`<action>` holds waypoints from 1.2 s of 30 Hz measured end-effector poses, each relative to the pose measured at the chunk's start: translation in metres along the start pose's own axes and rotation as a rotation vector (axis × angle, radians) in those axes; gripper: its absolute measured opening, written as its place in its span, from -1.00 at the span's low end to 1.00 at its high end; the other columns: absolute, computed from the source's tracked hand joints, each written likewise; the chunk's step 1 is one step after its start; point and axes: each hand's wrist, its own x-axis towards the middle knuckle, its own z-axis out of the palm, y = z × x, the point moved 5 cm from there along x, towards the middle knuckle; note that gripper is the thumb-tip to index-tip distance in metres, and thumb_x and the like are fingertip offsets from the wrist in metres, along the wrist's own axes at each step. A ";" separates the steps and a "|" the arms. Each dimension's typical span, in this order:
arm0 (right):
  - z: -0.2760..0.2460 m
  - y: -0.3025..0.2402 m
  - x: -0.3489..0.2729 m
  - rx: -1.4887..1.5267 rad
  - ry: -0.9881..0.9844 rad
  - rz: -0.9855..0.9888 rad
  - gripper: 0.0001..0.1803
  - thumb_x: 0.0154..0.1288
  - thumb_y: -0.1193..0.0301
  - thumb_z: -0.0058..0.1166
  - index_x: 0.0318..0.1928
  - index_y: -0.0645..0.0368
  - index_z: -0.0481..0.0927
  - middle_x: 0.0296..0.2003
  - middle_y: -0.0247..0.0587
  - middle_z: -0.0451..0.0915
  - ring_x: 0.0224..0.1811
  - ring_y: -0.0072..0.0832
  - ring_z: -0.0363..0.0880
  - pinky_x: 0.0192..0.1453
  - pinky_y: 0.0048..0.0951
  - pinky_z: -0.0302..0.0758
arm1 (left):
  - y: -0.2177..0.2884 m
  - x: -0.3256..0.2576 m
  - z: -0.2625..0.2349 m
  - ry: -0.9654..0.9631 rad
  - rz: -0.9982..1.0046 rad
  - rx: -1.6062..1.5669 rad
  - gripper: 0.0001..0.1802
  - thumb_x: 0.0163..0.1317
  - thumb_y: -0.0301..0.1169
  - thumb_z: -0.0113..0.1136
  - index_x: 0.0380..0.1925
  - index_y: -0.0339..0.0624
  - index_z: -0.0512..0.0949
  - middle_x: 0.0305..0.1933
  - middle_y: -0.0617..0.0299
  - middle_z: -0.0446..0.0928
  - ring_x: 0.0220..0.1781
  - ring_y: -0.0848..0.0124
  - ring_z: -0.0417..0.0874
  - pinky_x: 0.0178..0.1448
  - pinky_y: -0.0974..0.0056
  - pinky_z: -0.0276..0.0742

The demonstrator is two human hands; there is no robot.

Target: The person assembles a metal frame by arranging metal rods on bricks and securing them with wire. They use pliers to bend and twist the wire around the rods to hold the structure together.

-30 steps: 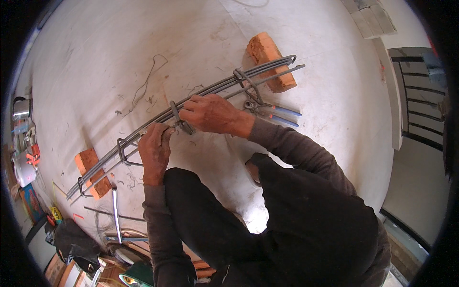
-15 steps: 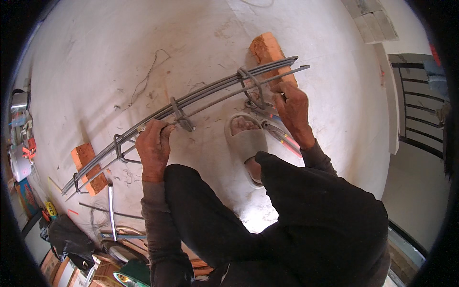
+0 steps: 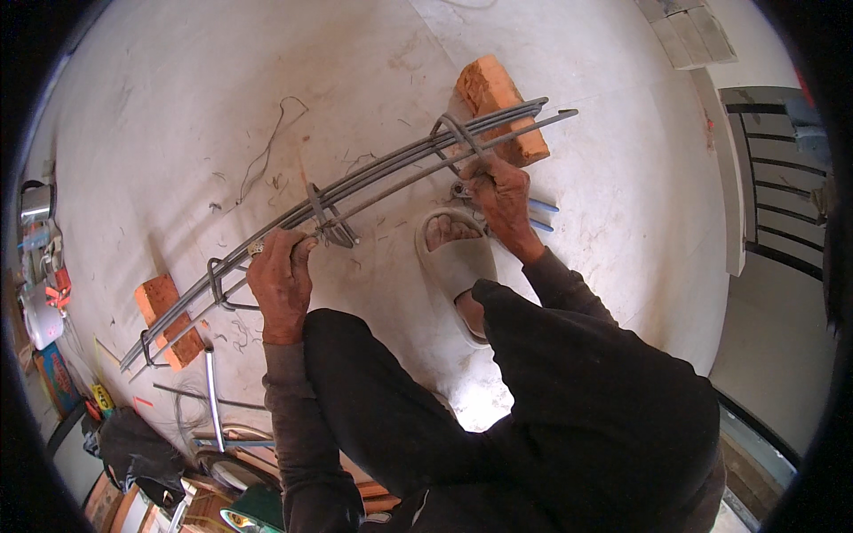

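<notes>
A bundle of long thin steel rods (image 3: 379,170) runs slantwise before me, propped on an orange brick (image 3: 527,140) at the far right and another brick (image 3: 182,348) at the near left. Several bent steel stirrups loop around the rods, among them a right-hand stirrup (image 3: 455,127) and a middle stirrup (image 3: 314,201). My left hand (image 3: 280,284) is closed on the rods just left of the middle stirrup; its fingers partly hide the grip. My right hand (image 3: 499,197) has its fingers pinched at the lower end of the right-hand stirrup, beside the brick.
Blue tool handles (image 3: 544,215) lie behind my right hand. My sandalled foot (image 3: 455,244) stands below the rods. Loose wire (image 3: 267,151) and clippings litter the pale floor. A metal tube (image 3: 211,400) and piled goods lie at lower left; a black railing (image 3: 782,186) is at right.
My right hand has moved left, from beside the brick to the right-hand stirrup, which now sits more upright against the rods. The left hand keeps its place on the rods.
</notes>
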 end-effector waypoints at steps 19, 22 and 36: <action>0.000 0.043 0.004 0.006 0.093 -0.031 -0.88 0.14 0.58 0.04 -0.32 0.22 0.64 -0.55 -0.17 0.59 -0.54 -0.43 0.57 -0.41 -0.39 0.47 | -0.005 0.000 0.006 -0.070 -0.035 0.019 -0.85 0.19 -0.44 0.36 -0.37 -0.20 0.54 -0.40 0.11 0.54 -0.41 0.07 0.59 -0.35 0.14 0.45; -0.002 0.049 0.004 -0.033 0.070 -0.050 -0.88 0.12 0.56 0.07 -0.32 0.22 0.63 -0.50 -0.10 0.61 -0.50 -0.31 0.60 -0.36 -0.32 0.50 | -0.004 0.000 0.007 -0.072 -0.036 0.025 -0.85 0.19 -0.45 0.36 -0.37 -0.21 0.54 -0.41 0.11 0.54 -0.42 0.08 0.59 -0.34 0.15 0.46; -0.006 0.023 0.006 -0.066 0.021 -0.053 -0.81 0.10 0.55 0.11 -0.22 0.23 0.65 -0.35 -0.03 0.66 -0.34 -0.21 0.67 -0.22 -0.27 0.55 | -0.006 0.000 0.003 -0.080 -0.082 -0.064 -0.86 0.20 -0.48 0.35 -0.38 -0.24 0.55 -0.42 0.10 0.54 -0.43 0.13 0.59 -0.33 0.20 0.46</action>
